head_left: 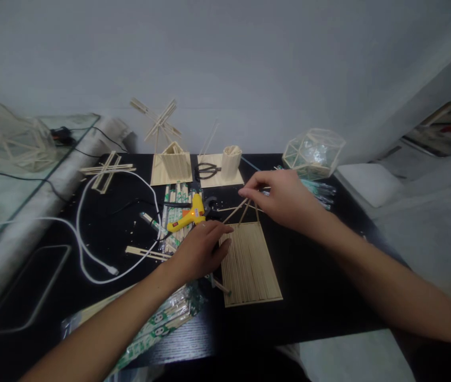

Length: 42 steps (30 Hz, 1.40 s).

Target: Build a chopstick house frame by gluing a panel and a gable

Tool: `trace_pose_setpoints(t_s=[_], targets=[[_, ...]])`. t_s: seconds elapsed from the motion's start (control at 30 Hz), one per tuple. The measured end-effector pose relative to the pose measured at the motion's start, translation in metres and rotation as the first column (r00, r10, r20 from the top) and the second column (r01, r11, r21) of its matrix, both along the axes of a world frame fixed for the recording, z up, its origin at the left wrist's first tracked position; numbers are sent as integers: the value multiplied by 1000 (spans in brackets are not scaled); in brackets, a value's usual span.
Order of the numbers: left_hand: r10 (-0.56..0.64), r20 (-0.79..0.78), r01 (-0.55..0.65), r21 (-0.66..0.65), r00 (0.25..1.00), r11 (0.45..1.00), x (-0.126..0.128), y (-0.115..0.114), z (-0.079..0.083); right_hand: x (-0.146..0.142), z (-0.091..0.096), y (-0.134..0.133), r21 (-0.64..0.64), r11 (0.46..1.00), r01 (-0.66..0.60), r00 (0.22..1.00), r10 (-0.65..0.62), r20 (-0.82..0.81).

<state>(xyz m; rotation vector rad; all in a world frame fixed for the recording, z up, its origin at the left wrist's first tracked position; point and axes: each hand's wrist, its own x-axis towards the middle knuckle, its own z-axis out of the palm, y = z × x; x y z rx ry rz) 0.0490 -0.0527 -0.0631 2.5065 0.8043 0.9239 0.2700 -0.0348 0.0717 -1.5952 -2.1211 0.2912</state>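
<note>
My right hand (279, 199) is closed in a pinch at the top of several thin wooden sticks (243, 212). These sticks lean together above the far edge of a flat panel of wooden sticks (251, 268) lying on the black table. My left hand (204, 248) is at the panel's left edge, thumb and forefinger apart, nothing visible between them. Just beyond it lies a yellow glue gun (188, 215) with a small orange light showing. Its nozzle is towards the right, close to the left fingers.
At the back stand a stick windmill model (175, 163) and a round stick tower (231, 163), with black scissors (208, 170) between. Packaged chopsticks (162, 323) lie in front. A white cable (79, 233) loops at left. A faceted stick frame (313, 154) sits back right.
</note>
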Motion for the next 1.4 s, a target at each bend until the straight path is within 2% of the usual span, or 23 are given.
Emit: trace_pose_setpoints(t_s=[0.33, 0.5, 0.57, 0.63, 0.77, 1.03, 1.4], targets=[[14, -21, -14, -17, 1000, 1000, 1, 1, 1, 10, 13, -4, 181, 983, 30, 994, -9, -113], [18, -22, -18, -14, 1000, 1000, 0, 1, 1, 20, 14, -1, 174, 978, 113, 933, -44, -356], [19, -18, -19, -11, 1000, 1000, 0, 1, 0, 24, 11, 0, 160, 980, 119, 916, -47, -398], [16, -16, -16, -13, 1000, 1000, 0, 1, 0, 26, 8, 0, 133, 987, 87, 932, -33, -362], [7, -22, -7, -28, 1000, 1000, 0, 1, 0, 22, 2, -2, 103, 995, -12, 983, 31, -179], [0, -20, -1, -19, 1000, 1000, -1, 2, -1, 9, 0, -5, -27, 998, -51, 998, 50, -46], [49, 13, -49, -10, 999, 999, -3, 5, 6, 10, -3, -4, 72, 997, -9, 997, 14, -77]])
